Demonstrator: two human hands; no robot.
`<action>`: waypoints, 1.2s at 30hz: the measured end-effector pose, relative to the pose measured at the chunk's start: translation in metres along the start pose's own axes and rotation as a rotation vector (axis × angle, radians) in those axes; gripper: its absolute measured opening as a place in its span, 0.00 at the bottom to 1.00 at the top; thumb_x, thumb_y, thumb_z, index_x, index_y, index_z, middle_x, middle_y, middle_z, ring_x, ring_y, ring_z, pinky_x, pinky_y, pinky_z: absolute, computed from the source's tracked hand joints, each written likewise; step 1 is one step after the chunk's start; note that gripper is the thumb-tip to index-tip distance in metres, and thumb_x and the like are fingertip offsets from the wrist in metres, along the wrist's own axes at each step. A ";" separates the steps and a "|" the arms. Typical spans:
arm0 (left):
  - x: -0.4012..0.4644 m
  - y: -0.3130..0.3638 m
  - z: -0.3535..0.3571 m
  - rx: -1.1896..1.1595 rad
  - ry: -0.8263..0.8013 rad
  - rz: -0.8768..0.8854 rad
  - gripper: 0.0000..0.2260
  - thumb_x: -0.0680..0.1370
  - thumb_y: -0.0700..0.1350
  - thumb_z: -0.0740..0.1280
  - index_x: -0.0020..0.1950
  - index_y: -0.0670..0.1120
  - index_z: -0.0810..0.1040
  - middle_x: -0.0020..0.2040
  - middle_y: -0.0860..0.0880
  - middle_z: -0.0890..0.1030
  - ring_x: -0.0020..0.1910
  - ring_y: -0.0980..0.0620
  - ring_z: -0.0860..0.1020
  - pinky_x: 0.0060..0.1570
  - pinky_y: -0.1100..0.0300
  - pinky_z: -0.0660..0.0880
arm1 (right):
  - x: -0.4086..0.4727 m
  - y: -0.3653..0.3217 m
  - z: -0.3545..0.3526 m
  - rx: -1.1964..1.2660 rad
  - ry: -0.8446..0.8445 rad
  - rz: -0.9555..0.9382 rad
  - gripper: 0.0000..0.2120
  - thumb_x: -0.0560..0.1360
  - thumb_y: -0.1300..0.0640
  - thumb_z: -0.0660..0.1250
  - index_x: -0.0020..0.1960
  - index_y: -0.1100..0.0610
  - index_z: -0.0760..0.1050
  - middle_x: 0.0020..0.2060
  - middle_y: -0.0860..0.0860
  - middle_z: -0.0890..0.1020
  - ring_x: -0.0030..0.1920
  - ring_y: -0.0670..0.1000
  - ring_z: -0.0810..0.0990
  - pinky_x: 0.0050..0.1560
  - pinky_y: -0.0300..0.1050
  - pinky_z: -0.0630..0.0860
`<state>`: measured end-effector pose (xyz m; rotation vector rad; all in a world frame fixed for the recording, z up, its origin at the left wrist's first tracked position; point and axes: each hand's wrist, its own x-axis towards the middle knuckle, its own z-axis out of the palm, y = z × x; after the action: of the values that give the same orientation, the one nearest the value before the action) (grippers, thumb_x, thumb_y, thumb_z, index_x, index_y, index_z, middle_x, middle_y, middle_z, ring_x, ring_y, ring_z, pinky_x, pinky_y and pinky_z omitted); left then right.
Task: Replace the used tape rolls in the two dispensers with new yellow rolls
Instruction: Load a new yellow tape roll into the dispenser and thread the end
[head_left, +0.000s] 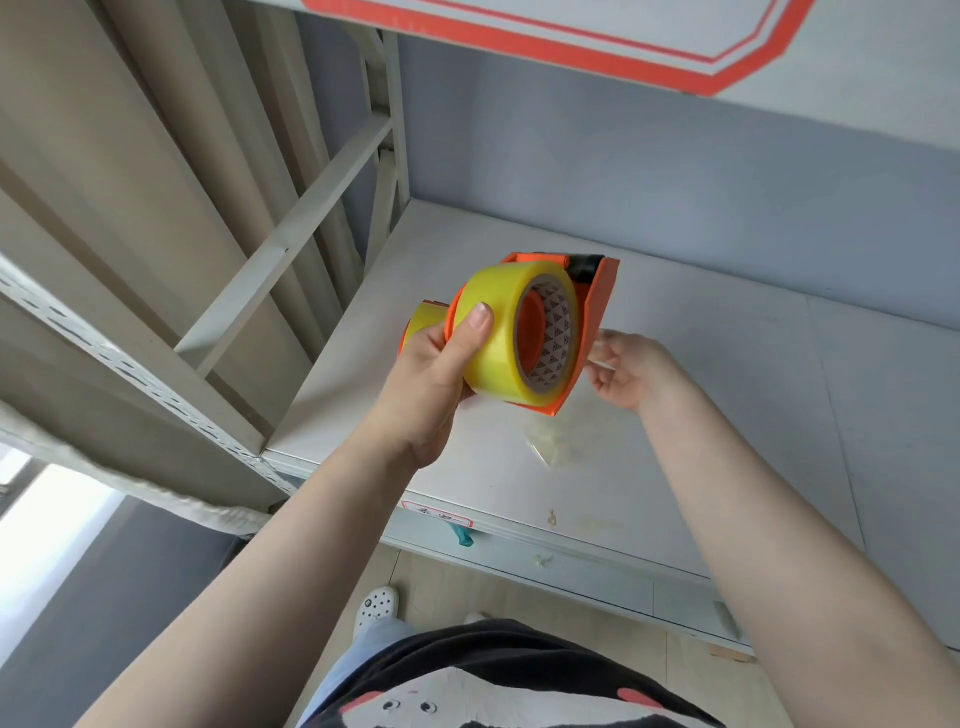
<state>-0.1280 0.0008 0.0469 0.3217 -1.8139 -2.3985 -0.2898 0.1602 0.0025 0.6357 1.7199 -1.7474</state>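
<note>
My left hand (441, 374) grips a yellow tape roll (498, 338) seated in an orange dispenser (595, 322), held above the grey shelf (675, 415). My thumb lies across the roll's outer face. Behind my left hand shows part of a second yellow roll (423, 322) with an orange edge. My right hand (623, 369) is at the dispenser's right side, fingers curled, pinching a thin clear strip of tape (602, 358). A black roller (587, 267) sits at the dispenser's top end.
A crumpled piece of clear tape (550, 447) lies on the shelf below the dispenser. The rack's slanted white brace (291, 249) and perforated post (130, 364) stand at left. A labelled shelf edge (439, 517) runs in front; an upper shelf (571, 36) is overhead.
</note>
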 end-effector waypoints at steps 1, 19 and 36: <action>0.003 0.002 0.003 -0.018 0.012 -0.002 0.26 0.68 0.64 0.72 0.48 0.41 0.79 0.33 0.52 0.82 0.32 0.56 0.80 0.31 0.68 0.75 | -0.003 0.006 0.004 0.015 -0.034 0.017 0.13 0.77 0.68 0.54 0.40 0.56 0.73 0.39 0.51 0.77 0.37 0.49 0.76 0.36 0.37 0.71; 0.054 0.012 0.033 -0.121 0.356 -0.139 0.25 0.69 0.62 0.71 0.49 0.41 0.79 0.52 0.37 0.84 0.50 0.40 0.84 0.56 0.44 0.79 | -0.034 0.064 0.041 0.490 -0.314 -0.114 0.09 0.78 0.54 0.65 0.55 0.56 0.79 0.54 0.52 0.83 0.55 0.48 0.80 0.44 0.39 0.76; 0.059 -0.026 0.047 0.018 0.326 -0.116 0.14 0.74 0.56 0.70 0.42 0.45 0.78 0.41 0.43 0.81 0.40 0.47 0.81 0.47 0.53 0.79 | -0.053 0.071 0.053 0.283 0.017 -0.225 0.09 0.74 0.62 0.68 0.52 0.52 0.77 0.38 0.47 0.84 0.37 0.47 0.82 0.37 0.38 0.69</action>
<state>-0.1951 0.0390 0.0290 0.7887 -1.7101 -2.2376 -0.1987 0.1137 -0.0078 0.5952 1.6198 -2.1740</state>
